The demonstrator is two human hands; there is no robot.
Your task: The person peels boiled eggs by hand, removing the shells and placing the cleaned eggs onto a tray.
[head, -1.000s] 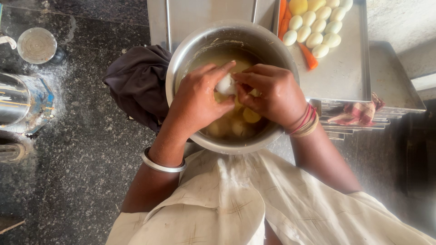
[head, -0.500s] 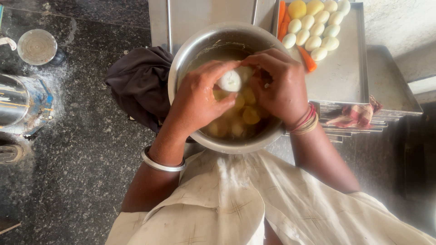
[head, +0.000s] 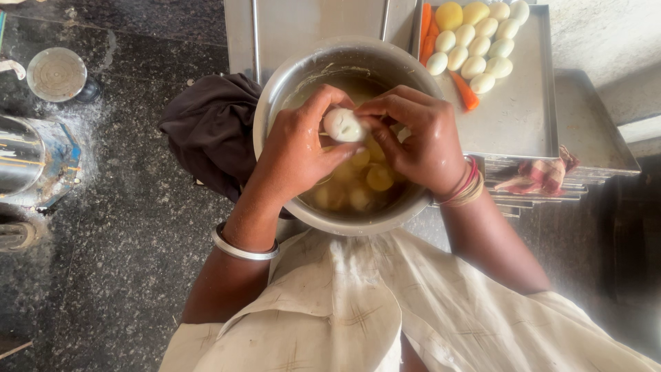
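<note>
Both hands are over a large steel bowl (head: 289,76) that holds water and several yellowish boiled potatoes (head: 379,177). My left hand (head: 296,155) grips a small pale, partly peeled potato (head: 343,125) between thumb and fingers. My right hand (head: 420,141) pinches the same potato from the right side with its fingertips. A silver bangle sits on my left wrist and red and gold bangles on my right.
A steel tray (head: 516,117) at the upper right carries several peeled pale potatoes (head: 475,48) and carrot pieces (head: 427,31). A dark brown cloth (head: 206,131) lies left of the bowl. Steel vessels (head: 31,165) and a round lid (head: 56,74) stand on the dark stone floor at the left.
The potato and both hands have risen slightly and shifted within the bowl; my fingers have turned the potato, and more of its pale surface shows.
</note>
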